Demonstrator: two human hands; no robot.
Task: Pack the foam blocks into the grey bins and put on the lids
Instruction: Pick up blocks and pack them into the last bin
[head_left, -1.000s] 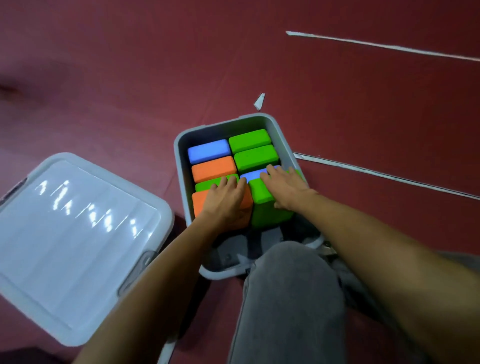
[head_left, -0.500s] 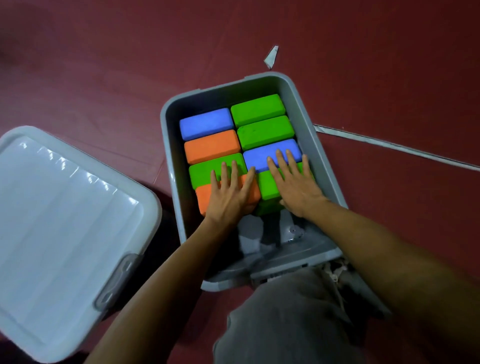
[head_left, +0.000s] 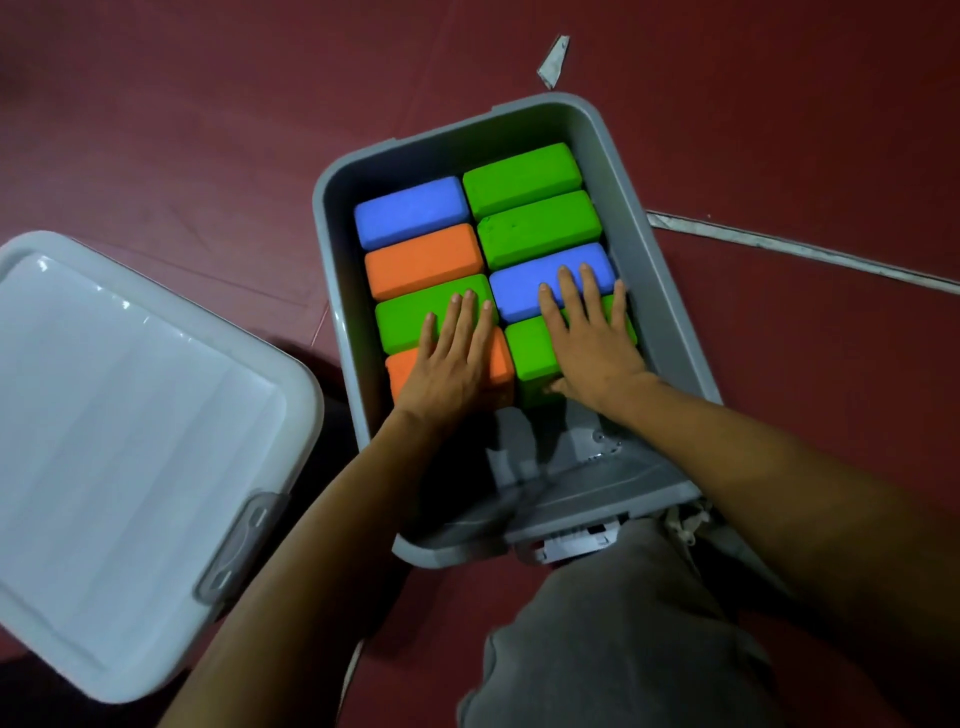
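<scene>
A grey bin (head_left: 665, 291) sits open on the red floor, holding two columns of foam blocks. The left column runs blue (head_left: 410, 210), orange (head_left: 423, 260), green (head_left: 410, 317), orange (head_left: 402, 371). The right column runs green (head_left: 522, 171), green (head_left: 540, 226), blue (head_left: 519, 293), green (head_left: 532, 351). My left hand (head_left: 449, 364) lies flat, fingers spread, on the near orange block and the green one behind it. My right hand (head_left: 592, 338) lies flat on the near green block, fingertips on the blue one. The bin's near end is bare.
A pale grey lid (head_left: 119, 457) with a clip handle lies on the floor to the left of the bin. My grey-trousered knee (head_left: 618, 639) is in front of the bin. White tape lines (head_left: 810, 252) and a scrap (head_left: 553, 60) mark the floor.
Both hands have gone from gripping the two raised near blocks to lying flat on them; the blocks now sit level with the others. The view has tilted down closer over the bin.
</scene>
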